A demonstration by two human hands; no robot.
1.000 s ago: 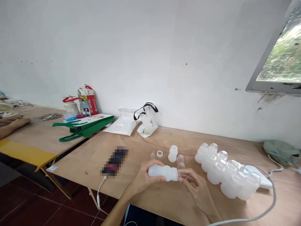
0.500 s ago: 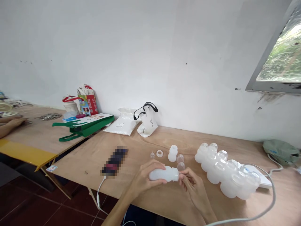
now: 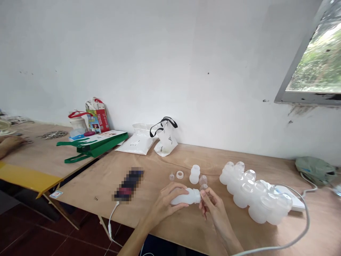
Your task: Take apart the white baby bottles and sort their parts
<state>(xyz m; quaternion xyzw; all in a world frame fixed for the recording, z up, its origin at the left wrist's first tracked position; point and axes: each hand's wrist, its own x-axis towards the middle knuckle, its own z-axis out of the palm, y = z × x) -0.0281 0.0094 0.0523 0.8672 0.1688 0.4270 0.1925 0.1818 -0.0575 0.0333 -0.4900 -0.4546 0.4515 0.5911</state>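
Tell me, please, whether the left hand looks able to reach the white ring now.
Probably not without letting go: the left hand is around a white bottle, though the white ring lies uncovered just beyond.

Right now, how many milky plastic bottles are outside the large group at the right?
2: the held bottle, sideways in the left hand, and the standing bottle on the table beyond. I see no others.

Waisted, frosted white bottle (image 3: 188,197), held sideways.

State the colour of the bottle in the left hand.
The bottle in the left hand is milky white, shown in the head view.
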